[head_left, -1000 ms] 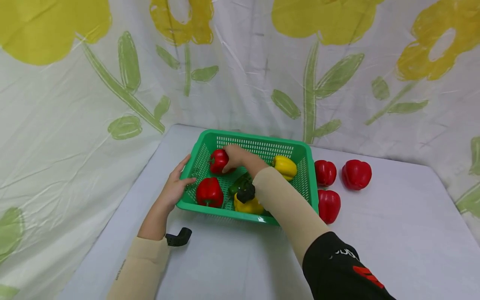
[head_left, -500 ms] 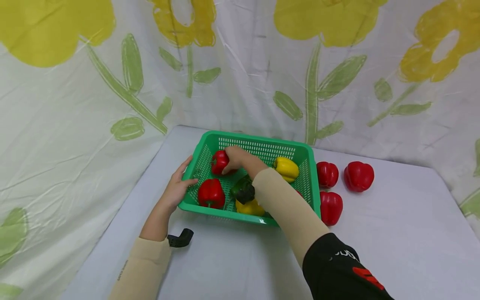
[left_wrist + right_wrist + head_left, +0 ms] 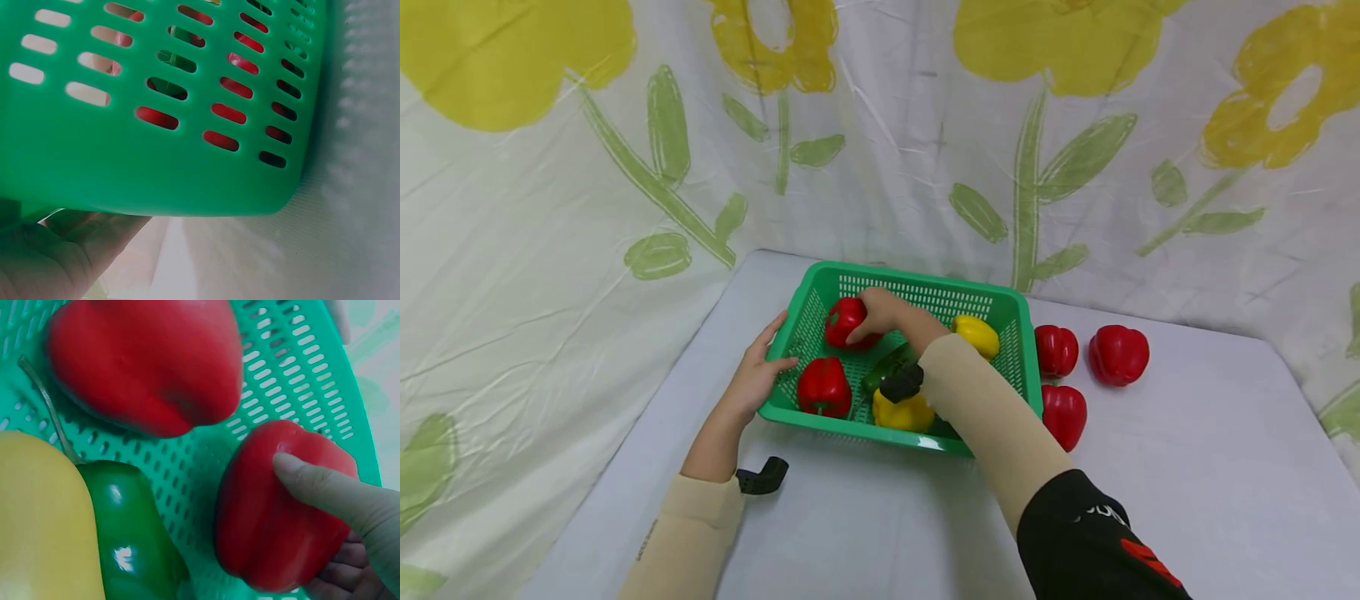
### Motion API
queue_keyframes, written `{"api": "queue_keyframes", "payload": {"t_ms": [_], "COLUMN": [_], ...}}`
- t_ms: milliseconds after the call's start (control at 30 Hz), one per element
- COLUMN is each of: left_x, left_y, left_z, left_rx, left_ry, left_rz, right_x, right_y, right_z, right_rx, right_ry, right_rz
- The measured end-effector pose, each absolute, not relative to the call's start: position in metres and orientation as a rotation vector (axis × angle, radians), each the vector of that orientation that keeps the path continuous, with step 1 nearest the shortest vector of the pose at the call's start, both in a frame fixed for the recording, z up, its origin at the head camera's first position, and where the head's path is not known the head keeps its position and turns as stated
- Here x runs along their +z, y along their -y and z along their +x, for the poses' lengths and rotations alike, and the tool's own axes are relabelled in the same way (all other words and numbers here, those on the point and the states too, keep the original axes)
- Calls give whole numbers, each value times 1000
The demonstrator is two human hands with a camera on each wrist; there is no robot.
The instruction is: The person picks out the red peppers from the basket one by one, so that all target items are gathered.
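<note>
In the head view my right hand (image 3: pixel 883 315) holds a red bell pepper (image 3: pixel 844 323) at the back left of a green plastic basket (image 3: pixel 925 278). The right wrist view shows the thumb laid across this red bell pepper (image 3: pixel 281 531), with curled fingers beneath it. My left hand (image 3: pixel 752 375) holds the basket's left side, thumb over the rim and fingers along the outside. Another red bell pepper (image 3: pixel 823 387) lies at the front left inside. Beside it are a green pepper (image 3: pixel 886 367) with a long stem and a yellow bell pepper (image 3: pixel 902 412).
A second yellow bell pepper (image 3: pixel 976 335) lies at the basket's right end, partly covered by my right forearm. Outside, to the right, three red bell peppers (image 3: pixel 1118 355) rest on the white table (image 3: pixel 1210 467). A flower-printed cloth (image 3: pixel 880 167) hangs behind.
My right hand and forearm have shifted slightly right, and the held red bell pepper has moved a little with them. The left hand stays at the basket's side.
</note>
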State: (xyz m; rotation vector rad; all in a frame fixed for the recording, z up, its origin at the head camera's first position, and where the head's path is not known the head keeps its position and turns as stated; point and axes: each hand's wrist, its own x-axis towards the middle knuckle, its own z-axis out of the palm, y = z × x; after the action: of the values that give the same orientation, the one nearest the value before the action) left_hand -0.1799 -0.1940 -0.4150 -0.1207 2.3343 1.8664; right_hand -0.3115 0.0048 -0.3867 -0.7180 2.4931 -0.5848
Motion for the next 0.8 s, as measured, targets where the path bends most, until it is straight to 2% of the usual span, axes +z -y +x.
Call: {"api": "queue_keyframes", "payload": {"t_ms": [467, 800], "left_x": [-415, -416], "left_y": [193, 194], "left_z": [-179, -180], "left_rx": [1859, 1864], "left_ry": [-2337, -2329], "left_rz": [-114, -122], "right_x": [-381, -367], "right_y": [-29, -39], "right_z": [-317, -307], "right_rx": [-695, -673], "right_ry": [-2458, -2461], "right_rz": [-691, -717]}}
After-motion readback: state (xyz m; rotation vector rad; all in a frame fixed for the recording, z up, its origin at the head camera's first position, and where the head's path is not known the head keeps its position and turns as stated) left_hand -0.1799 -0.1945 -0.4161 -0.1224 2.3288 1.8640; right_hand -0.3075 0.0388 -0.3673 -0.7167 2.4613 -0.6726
